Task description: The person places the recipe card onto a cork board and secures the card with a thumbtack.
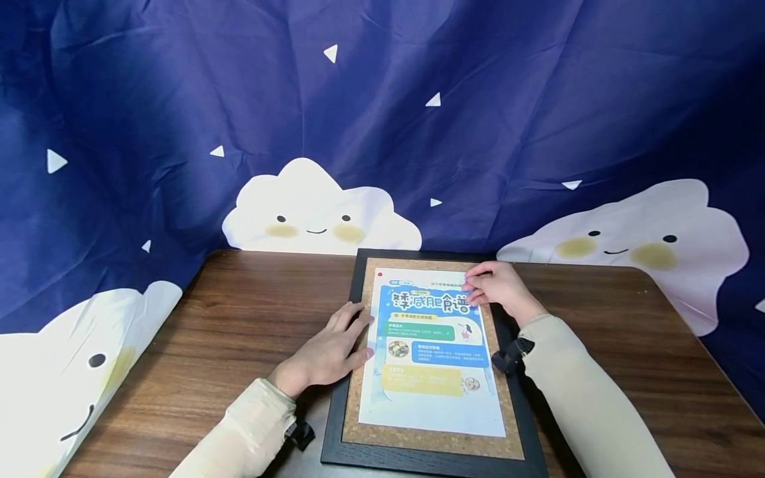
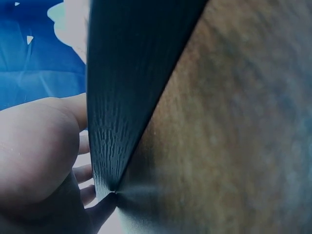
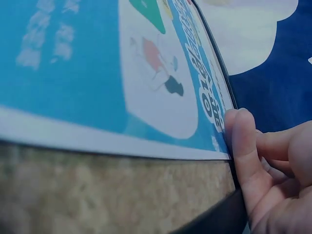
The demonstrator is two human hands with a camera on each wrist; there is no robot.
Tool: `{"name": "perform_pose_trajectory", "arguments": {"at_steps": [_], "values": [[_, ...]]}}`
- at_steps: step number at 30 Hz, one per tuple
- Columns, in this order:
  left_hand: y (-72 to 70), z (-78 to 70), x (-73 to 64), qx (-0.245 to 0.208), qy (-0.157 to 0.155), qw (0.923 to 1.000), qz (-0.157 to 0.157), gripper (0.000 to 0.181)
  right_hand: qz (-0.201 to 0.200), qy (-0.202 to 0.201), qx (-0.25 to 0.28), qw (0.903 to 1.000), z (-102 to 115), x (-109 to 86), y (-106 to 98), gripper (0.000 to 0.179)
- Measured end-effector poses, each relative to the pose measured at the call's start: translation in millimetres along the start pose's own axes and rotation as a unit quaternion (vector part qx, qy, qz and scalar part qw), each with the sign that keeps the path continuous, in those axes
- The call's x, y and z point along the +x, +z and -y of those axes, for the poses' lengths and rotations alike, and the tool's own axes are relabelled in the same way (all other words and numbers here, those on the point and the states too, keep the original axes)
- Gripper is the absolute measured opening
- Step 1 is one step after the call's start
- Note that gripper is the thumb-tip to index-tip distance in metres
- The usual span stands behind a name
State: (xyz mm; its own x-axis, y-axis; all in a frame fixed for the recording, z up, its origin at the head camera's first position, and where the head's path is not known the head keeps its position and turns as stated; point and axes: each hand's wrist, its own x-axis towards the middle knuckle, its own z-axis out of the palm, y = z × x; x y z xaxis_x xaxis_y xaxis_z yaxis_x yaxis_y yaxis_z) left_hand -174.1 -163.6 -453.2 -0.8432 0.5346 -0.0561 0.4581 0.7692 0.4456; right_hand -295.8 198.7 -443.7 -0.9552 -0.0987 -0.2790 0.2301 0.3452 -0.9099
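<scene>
A printed poster (image 1: 430, 408) in blue, green and yellow lies on a cork board (image 1: 439, 443) with a black frame (image 1: 418, 458). A red round pin (image 1: 380, 274) shows at the poster's upper left corner. My left hand (image 1: 325, 348) rests across the frame's left side, fingers spread and fingertips on the poster's left edge. At the upper right corner, my right hand (image 1: 499, 289) touches the poster with bent fingers. In the right wrist view, its thumb and fingertips come together at that corner; whether anything sits between them is hidden.
The board lies on a brown wooden table (image 1: 257, 305), reaching near its back edge. A dark blue curtain (image 1: 370, 119) with white clouds hangs behind. Black wrist cameras (image 1: 301, 435) are strapped over the pale sleeves (image 1: 245, 425).
</scene>
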Motion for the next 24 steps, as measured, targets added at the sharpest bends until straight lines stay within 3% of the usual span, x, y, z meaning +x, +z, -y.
{"name": "perform_pose_trajectory", "arguments": {"at_steps": [16,24], "values": [[-0.5,0.4,0.7,0.002,0.007,1.0000,-0.001,0.060,-0.012,0.046,-0.027,0.9985,13.3,1.7,5.5,0.031],[-0.2,0.6,0.5,-0.003,0.003,1.0000,0.001,0.061,-0.010,0.069,-0.013,0.9975,19.9,5.6,5.9,0.032]]}}
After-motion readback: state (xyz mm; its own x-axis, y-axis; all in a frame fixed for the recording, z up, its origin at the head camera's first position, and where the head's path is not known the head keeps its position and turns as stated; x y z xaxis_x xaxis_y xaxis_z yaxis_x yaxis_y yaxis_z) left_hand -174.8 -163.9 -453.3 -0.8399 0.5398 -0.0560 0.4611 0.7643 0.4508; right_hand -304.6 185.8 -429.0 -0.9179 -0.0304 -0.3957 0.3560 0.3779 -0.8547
